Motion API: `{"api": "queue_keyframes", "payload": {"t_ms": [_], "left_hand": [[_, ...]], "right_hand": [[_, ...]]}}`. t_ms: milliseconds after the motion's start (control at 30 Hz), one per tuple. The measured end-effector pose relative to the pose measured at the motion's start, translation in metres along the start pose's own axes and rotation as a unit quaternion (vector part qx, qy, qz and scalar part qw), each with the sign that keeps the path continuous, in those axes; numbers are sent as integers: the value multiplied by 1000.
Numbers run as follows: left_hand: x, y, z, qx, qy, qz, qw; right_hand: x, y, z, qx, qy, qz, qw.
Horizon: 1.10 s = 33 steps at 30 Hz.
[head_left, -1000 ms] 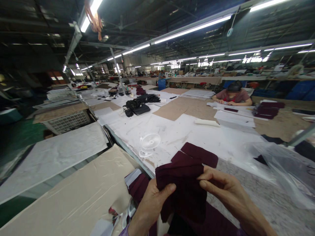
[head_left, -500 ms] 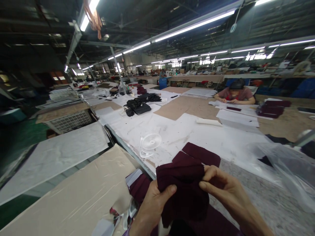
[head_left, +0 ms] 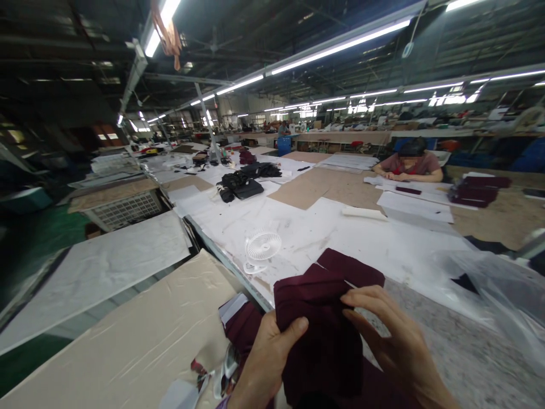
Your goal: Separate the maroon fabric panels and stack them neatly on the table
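A dark maroon cloth piece is held up near the table's front edge. My left hand is closed on its left side, thumb pressed on the front. My right hand grips its right edge, fingers curled over the fabric. More maroon pieces lie flat on the table just behind it. Another maroon bundle sits below the table edge to the left.
A small white fan stands on the long white table. Black garments lie further back. A person sits at the far right beside a maroon stack. Clear plastic lies at right; cardboard sheets lie left.
My right hand's fingers have spread and slid across the cloth's top right edge. The view shifted slightly; the cloth stays held in both hands.
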State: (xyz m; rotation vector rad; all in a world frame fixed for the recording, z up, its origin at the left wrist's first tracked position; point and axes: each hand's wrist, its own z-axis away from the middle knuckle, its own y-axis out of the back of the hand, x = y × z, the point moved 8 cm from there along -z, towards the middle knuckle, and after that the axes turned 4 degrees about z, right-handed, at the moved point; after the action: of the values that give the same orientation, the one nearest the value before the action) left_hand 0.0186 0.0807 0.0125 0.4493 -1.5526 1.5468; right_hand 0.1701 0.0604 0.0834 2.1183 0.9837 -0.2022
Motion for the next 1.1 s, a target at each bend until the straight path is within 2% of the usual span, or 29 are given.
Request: {"api": "queue_keyframes", "payload": {"t_ms": [133,267,533,667,800,900,1100], "left_hand": [[0,1,1,-14,-2,-24,1000],[2,3,1,-16,-3,-82,997],[2,11,4,16,-10,-87,996],[4,14,4,41,-17,-74,996],[6,7,3,35,-14,-27,999],[7,5,3,37,-16,-21,999],[8,10,2,24,-40,-93,995]], "right_hand": [[-6,-9,-3,-51,44,71,995],[-9,-15,-7,-105,43,60,992],[-20,-10,-7,-32,93,110,989],[-15,-5,0,14,75,134,988],[-11,-3,7,37,59,124,990],[-9,-4,10,20,41,84,995],[2,-15,5,-79,-76,-53,993]]}}
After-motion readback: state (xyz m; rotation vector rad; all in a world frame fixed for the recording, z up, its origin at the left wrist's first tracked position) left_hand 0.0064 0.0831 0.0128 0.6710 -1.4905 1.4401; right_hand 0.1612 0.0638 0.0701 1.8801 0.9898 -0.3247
